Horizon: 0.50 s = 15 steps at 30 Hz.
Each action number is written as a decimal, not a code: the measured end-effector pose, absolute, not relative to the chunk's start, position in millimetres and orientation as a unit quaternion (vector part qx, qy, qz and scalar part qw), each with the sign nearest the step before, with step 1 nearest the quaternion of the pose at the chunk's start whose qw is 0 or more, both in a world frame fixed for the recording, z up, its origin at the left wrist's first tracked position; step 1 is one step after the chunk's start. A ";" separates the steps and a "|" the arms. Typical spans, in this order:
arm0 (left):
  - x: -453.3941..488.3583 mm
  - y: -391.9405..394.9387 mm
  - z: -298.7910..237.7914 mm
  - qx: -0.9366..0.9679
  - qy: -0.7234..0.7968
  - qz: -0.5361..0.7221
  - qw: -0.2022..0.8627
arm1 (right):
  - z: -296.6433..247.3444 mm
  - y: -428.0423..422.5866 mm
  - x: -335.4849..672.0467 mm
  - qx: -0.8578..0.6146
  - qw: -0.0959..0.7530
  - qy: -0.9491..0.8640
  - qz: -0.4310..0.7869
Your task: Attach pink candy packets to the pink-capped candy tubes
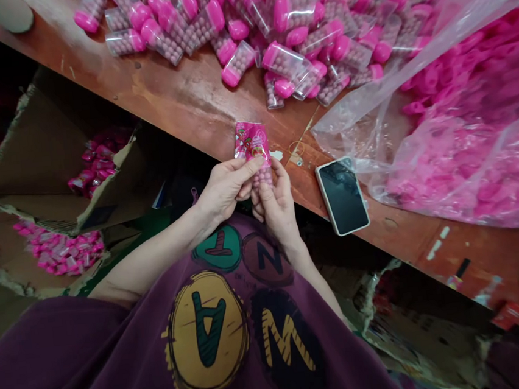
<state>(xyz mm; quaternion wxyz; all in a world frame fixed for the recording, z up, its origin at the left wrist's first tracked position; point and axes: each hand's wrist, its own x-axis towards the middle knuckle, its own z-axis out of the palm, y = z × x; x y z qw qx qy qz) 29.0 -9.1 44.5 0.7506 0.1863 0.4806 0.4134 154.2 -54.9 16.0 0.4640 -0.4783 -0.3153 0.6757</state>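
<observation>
Both my hands meet at the table's near edge, over a clear candy bottle filled with small pink balls. A shiny pink printed wrapper sleeve covers its upper part and stands out beyond my fingers. My left hand is closed, its thumb pressed on the sleeve. My right hand wraps round the bottle's lower part, with its thumb on the front. The bottle's cap is hidden.
Many pink-capped candy bottles are heaped along the wooden table. To the right lie a phone and a clear plastic bag of pink parts. Cardboard boxes with pink items stand at the lower left.
</observation>
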 end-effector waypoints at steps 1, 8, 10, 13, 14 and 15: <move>27.5 -9.6 42.9 0.187 0.484 0.410 0.750 | 18.8 -54.1 154.7 -0.465 0.449 -0.297 0.703; 22.7 -12.4 47.5 0.185 0.511 0.412 0.732 | 9.9 -56.0 145.7 -0.518 0.461 -0.428 0.580; 24.7 -11.6 49.6 0.169 0.526 0.418 0.722 | 5.5 -57.5 141.9 -0.536 0.469 -0.465 0.526; 26.5 -11.5 47.3 0.157 0.516 0.406 0.738 | 10.1 -57.9 140.7 -0.530 0.470 -0.419 0.568; 26.3 -12.0 45.3 0.161 0.509 0.399 0.746 | 14.1 -57.6 141.4 -0.519 0.463 -0.384 0.607; 25.8 -12.8 43.0 0.166 0.502 0.392 0.752 | 18.5 -57.1 142.3 -0.504 0.454 -0.345 0.649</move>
